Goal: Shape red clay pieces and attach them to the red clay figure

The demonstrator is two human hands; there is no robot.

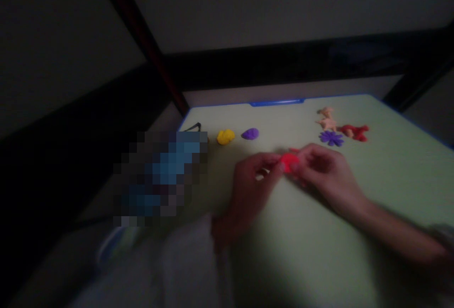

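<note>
Head view: red piece [290, 162] is pinched between left hand [247, 184] and right hand [331, 171], left of and nearer than the flower [331, 138], seemingly not yet finished, while the flower appears already shaped.

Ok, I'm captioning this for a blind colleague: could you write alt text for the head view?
A person's left hand and right hand pinch a red lump over a pale green table in dim light. Beyond them lie a yellow lump, a purple lump, a purple flower-like shape, peach pieces and a red piece.

clay-like red lump [290, 162], smooth tabletop [312, 251]
</note>
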